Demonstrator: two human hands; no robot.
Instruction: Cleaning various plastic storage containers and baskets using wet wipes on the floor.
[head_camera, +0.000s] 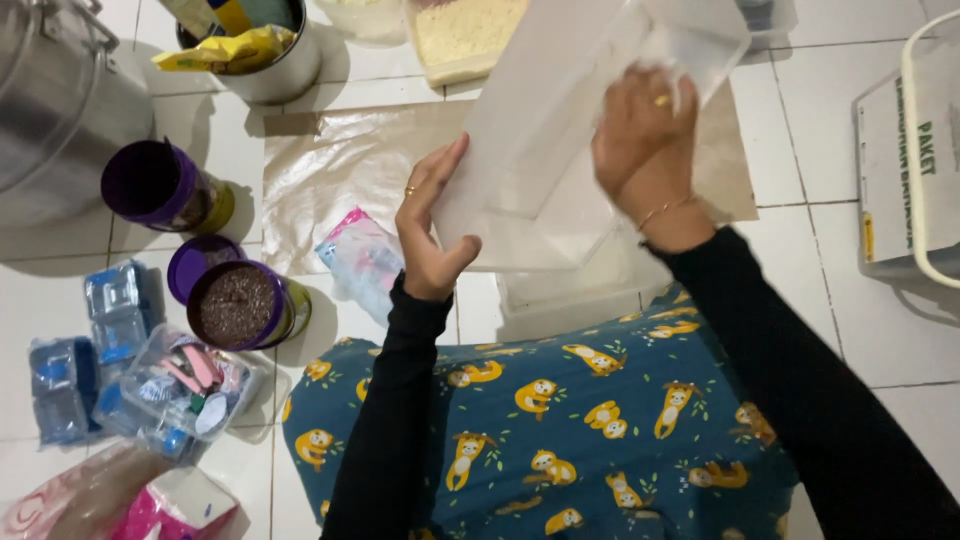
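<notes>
Translucent plastic container (560, 110), rectangular and frosted white, is held tilted above the tiled floor (830, 300), just past the knees. It is gripped from both sides. The left hand (432, 225) is pressed flat against the container's near-left wall, fingers extended upward and thumb hooked at the lower corner; the grip is open-palmed, more a brace than a clamp. The right hand (645, 150) is curled over the right edge, with something white, perhaps a cloth or tissue, bunched under the fingers; motion blur there, so how far the fingers are closed cannot be told for sure.

Handling, as judged: the container looks light, thin-walled and somewhat flexible, smooth and likely slippery; best taken at the rims or corners, where the walls are stiffer.

Beneath the container a sheet of brownish paper (340, 165) is spread on the floor. Just left of the left hand lies a small pink-and-blue plastic packet (358, 258). Further left an open purple-rimmed jar (240, 305) of dark granules is seen, with a second purple jar (160, 185) beyond it. A clear tub of small items (190, 385) sits well to the left. A metal pot (55, 100) stands at the far left.
</notes>
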